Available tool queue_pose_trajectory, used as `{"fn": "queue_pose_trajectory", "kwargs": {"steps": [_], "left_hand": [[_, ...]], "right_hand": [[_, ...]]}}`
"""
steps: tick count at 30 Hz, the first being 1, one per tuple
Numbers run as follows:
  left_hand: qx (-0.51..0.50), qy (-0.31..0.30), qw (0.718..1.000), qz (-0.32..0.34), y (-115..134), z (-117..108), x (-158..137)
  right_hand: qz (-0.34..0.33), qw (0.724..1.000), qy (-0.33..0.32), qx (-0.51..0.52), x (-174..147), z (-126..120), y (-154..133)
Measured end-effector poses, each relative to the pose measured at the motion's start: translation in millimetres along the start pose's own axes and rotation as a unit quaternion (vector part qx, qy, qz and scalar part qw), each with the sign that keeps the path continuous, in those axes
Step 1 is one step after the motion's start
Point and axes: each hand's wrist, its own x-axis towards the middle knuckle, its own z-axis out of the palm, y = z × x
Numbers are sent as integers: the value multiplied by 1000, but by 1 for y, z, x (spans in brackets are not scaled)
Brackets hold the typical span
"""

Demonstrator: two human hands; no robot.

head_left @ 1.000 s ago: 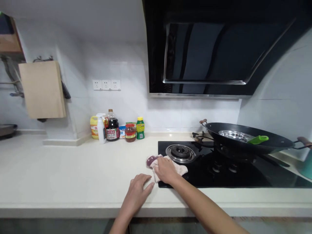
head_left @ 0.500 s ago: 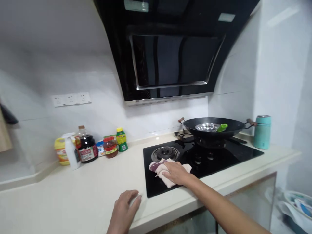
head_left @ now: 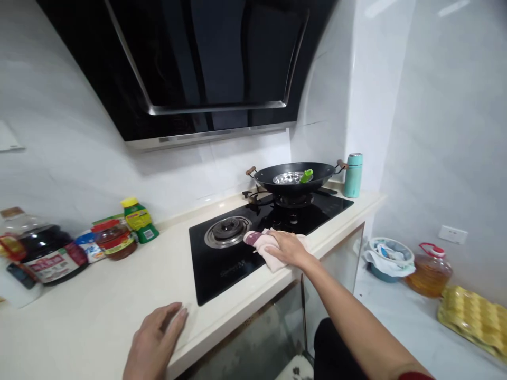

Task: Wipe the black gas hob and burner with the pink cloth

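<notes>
My right hand [head_left: 288,248] presses on a folded pale pink cloth [head_left: 273,259] with a purple patch, its fingers over the top. The cloth lies across the front edge of the black glass gas stove [head_left: 222,274], right of the uncovered left burner [head_left: 227,231]. On the pale countertop, left of the stove, rests my left hand [head_left: 156,335], holding nothing, thumb and fingers apart. A black wok [head_left: 295,184] with wooden handles sits on the far burner. Inside it are a shiny perforated metal piece [head_left: 288,178] and a green-handled item [head_left: 306,176].
Bottles and jars, including a dark sauce bottle [head_left: 51,258] and a green bottle [head_left: 139,219], line the left. A teal flask [head_left: 353,177] stands beyond the wok. On the floor are a bin [head_left: 390,258], an oil jug [head_left: 430,272] and yellow egg trays [head_left: 475,322]. The range hood [head_left: 214,58] overhangs.
My view has turned right and downward, bringing the bin, oil jug and egg trays into sight. The right hand and cloth have shifted right along the stove, toward its front edge.
</notes>
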Motion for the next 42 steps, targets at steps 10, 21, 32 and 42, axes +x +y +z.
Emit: {"fn": "queue_pose_trajectory", "kwargs": {"steps": [10, 21, 32, 42], "left_hand": [[-13, 22, 999, -45, -2, 1, 3], [14, 3, 1000, -25, 11, -7, -2], [3, 24, 1000, -9, 7, -4, -4], [17, 46, 999, 10, 8, -2, -4]], "right_hand": [[-61, 998, -9, 5, -4, 41, -109], [-173, 980, -36, 95, -10, 31, -102], [0, 999, 39, 4, -18, -11, 31], [168, 977, 106, -78, -30, -37, 94]]}}
